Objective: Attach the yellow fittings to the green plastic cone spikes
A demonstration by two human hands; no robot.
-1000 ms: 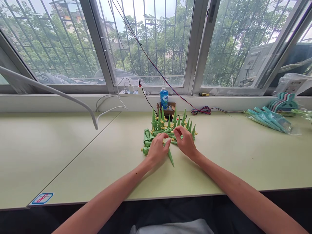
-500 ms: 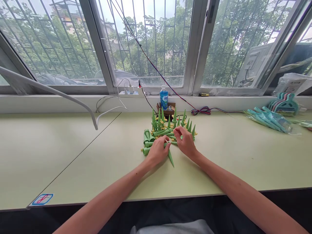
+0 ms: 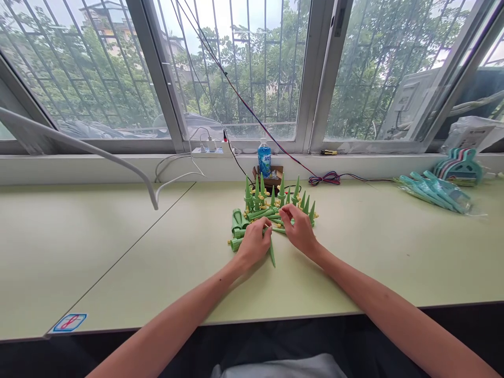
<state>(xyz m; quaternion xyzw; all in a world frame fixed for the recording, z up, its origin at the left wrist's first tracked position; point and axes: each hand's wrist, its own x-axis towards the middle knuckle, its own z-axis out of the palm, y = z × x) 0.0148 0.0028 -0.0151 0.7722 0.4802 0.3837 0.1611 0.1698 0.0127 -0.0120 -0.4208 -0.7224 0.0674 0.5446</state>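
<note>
While one green plastic spike (image 3: 272,254) slants beneath the left hand (image 3: 254,242) at centre, its tip now swung leftward, that hand's grip has drawn together; the right hand (image 3: 300,230) has fingertips pressed together, contents unclear. Behind stand roughly ten upright spikes (image 3: 282,190) and one blue bottle (image 3: 264,160).

Spikes (image 3: 282,190) on tbl (image 3: 157,262), btl (image 3: 264,159) behind, bags (image 3: 437,193) to R.

Both hands (image 3: 255,241) hover near green spikes (image 3: 282,190).
</note>
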